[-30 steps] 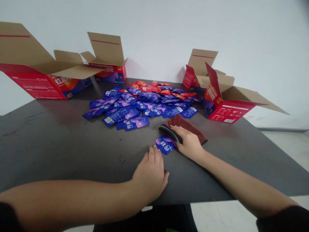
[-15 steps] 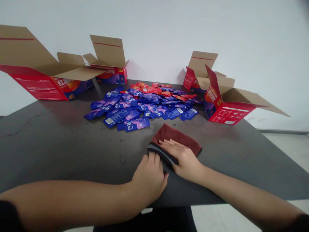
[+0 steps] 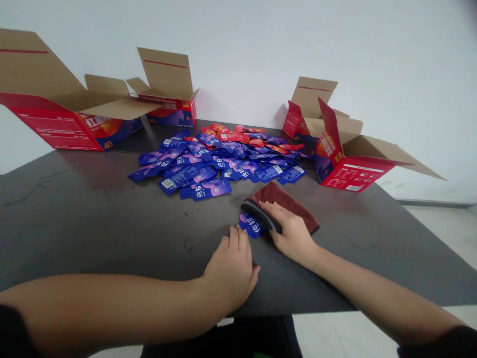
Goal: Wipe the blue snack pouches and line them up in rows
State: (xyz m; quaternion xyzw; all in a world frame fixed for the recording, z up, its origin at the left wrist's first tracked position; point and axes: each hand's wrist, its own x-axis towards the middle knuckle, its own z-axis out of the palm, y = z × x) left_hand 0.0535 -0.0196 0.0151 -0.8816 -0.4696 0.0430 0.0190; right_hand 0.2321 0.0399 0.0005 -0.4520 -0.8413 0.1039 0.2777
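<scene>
A blue sachet with white lettering lies on the table in front of me. My left hand has its fingertips closed on the near-left end of that sachet. The far-right part is covered by a folded brown cloth with a dark edge. My right hand grips this cloth and presses it over the sachet. Beyond both hands spreads a loose pile of blue sachets, with red sachets toward its back.
Open red cartons stand on both sides: a large carton and a smaller carton at left, a near carton and a far carton at right. Their flaps stick out over the dark table. A white wall rises behind.
My right hand and the cloth have slid a little away and to the right, uncovering part of the blue sachet. My left hand has hardly moved.
</scene>
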